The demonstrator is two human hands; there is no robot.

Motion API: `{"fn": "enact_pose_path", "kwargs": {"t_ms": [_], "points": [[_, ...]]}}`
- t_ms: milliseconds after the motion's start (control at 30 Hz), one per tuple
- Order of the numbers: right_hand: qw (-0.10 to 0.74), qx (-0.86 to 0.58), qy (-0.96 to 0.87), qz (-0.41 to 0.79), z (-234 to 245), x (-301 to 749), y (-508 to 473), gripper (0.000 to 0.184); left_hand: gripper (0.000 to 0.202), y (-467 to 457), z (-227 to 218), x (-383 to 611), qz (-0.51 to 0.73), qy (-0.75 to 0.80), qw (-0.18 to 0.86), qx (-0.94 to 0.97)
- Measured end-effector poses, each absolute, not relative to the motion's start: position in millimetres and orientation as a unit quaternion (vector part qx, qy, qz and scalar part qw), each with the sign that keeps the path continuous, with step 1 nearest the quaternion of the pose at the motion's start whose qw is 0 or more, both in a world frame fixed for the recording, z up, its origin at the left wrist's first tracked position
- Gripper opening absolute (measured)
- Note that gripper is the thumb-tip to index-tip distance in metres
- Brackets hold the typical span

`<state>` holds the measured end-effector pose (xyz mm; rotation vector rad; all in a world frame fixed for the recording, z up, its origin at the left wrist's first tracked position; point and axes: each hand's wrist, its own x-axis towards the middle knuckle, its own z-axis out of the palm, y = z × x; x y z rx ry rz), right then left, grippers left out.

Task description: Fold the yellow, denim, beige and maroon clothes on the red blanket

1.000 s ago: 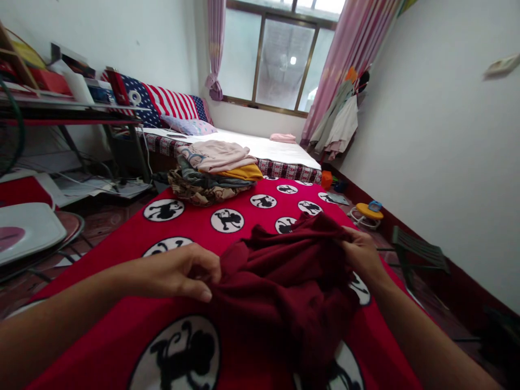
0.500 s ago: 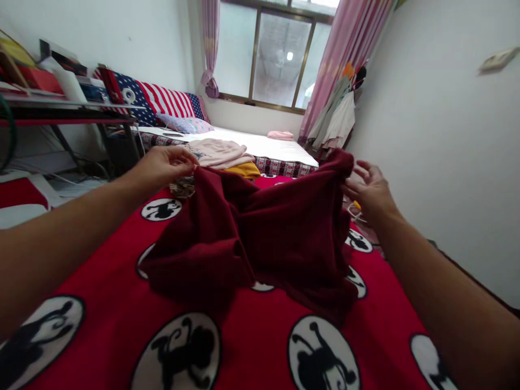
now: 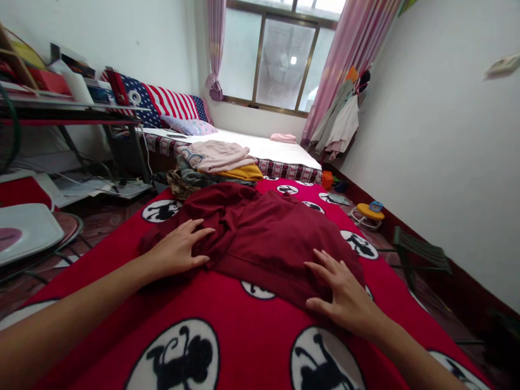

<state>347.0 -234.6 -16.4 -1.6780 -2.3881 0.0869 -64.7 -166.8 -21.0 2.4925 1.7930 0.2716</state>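
Observation:
A dark red garment (image 3: 268, 233) lies spread and wrinkled on the red blanket (image 3: 247, 330) with black animal figures in white ovals. My left hand (image 3: 181, 248) is over its left part, fingers apart, holding nothing. Over the near right part is my right hand (image 3: 339, 292), also open with spread fingers. Whether either palm presses on the cloth I cannot tell. Just beyond the garment stands a pile of folded clothes (image 3: 227, 154), pale pink on top and mustard yellow below.
Behind the blanket is a bed with a white sheet (image 3: 247, 138). A cluttered desk (image 3: 73, 116) stands at the left, with a white chair seat (image 3: 28, 233) nearer. To the right are a yellow stool (image 3: 370, 211) and a dark green folding stool (image 3: 422, 252). Clothes (image 3: 341, 124) hang by the curtain.
The garment was held up by both hands and now lies on the blanket. Both hands have come down and nearer, let go of the cloth and spread their fingers.

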Motion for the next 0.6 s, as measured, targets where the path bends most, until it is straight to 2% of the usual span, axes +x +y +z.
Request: {"fn": "enact_pose_path", "kwargs": {"t_ms": [100, 200, 367, 433, 500, 567, 600], "points": [[0.127, -0.635, -0.761, -0.023, -23, 367, -241, 0.08, 0.071, -159, -16, -84, 0.068, 0.63, 0.026, 0.773], [0.161, -0.675, -0.72, 0.011, -31, 381, -238, 0.081, 0.056, -153, -13, -88, 0.057, 0.627, 0.031, 0.776], [0.241, -0.613, -0.741, 0.129, -30, 373, -227, 0.047, 0.044, -151, -4, -77, 0.078, 0.601, 0.069, 0.792], [0.261, -0.598, -0.735, 0.186, -17, 373, -227, 0.037, 0.035, -154, 10, -76, 0.073, 0.579, 0.136, 0.8], [0.274, -0.603, -0.707, 0.249, 3, 383, -230, 0.032, 0.028, -165, 28, -79, 0.05, 0.539, 0.253, 0.802], [0.282, -0.624, -0.66, 0.31, 27, 403, -235, 0.028, 0.027, -182, 43, -86, 0.006, 0.491, 0.365, 0.791], [0.283, -0.633, -0.637, 0.337, 38, 414, -238, 0.026, 0.026, -192, 47, -90, 0.003, 0.49, 0.38, 0.785]]}}
